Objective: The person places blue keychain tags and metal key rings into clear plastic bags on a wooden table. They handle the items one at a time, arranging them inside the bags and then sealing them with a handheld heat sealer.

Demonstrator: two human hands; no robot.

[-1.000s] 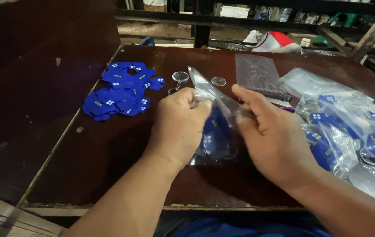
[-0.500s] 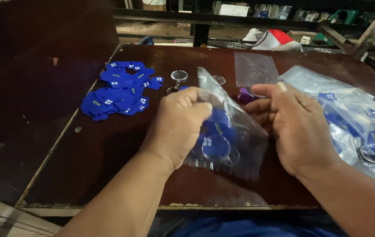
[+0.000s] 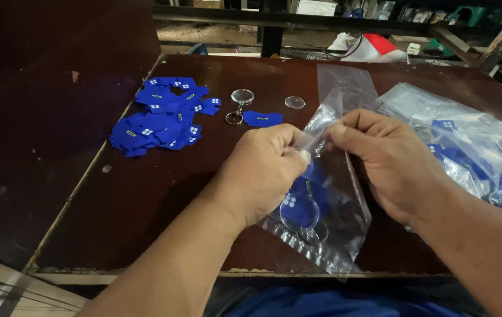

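- The clear plastic bag now hangs lower than half a second ago, with blue keychains showing inside, over the table's front edge.
- Left hand and right hand both pinch its top.
- Loose blue inserts sit far left.

My left hand and right hand are bare, forearms sleeveless; blue clothing shows below the table edge.
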